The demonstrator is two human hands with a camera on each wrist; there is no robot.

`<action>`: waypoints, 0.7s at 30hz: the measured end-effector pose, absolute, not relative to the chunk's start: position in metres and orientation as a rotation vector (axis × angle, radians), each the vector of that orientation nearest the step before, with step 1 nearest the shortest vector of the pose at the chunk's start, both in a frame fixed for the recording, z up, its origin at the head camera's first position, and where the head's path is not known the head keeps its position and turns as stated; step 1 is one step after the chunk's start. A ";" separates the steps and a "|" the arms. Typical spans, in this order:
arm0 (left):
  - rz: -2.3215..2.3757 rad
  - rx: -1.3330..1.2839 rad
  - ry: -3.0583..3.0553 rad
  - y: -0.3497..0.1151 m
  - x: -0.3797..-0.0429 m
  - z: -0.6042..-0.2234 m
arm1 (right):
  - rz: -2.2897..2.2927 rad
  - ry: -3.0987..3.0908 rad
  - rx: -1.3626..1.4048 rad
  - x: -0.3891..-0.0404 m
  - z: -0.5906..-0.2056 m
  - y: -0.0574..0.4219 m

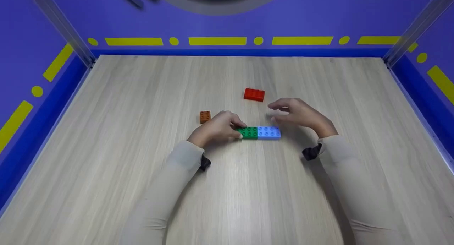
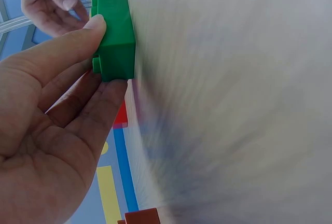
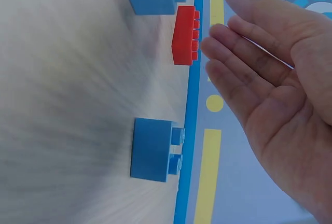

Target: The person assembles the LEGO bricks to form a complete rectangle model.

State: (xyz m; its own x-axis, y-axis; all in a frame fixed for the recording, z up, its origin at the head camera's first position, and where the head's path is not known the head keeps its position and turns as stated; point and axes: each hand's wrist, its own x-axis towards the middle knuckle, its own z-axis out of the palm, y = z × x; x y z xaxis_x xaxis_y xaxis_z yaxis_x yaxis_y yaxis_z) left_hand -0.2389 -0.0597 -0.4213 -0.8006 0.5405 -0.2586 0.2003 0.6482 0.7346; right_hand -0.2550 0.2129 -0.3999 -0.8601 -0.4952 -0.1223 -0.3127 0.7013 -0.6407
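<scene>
On the table a green brick (image 1: 250, 131) lies end to end with a light blue brick (image 1: 269, 132), studs up. My left hand (image 1: 220, 127) pinches the green brick at its left end between thumb and fingers; in the left wrist view the thumb lies along its studded side. My right hand (image 1: 301, 113) hovers over the table just beyond the light blue brick, holding nothing, fingers loosely bent. In the right wrist view a small blue brick (image 3: 151, 150) stands near that hand; in the head view the hand hides it.
A red brick (image 1: 254, 94) lies farther back, left of the right hand. A small orange-brown brick (image 1: 205, 116) sits just beyond the left hand. Purple-blue walls (image 1: 227, 25) with yellow marks border the wooden table (image 1: 227, 195) at the back and sides.
</scene>
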 end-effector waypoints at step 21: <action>0.990 0.561 2.391 -0.059 -0.239 -0.420 | -0.859 2.647 -0.514 -0.293 -0.394 0.193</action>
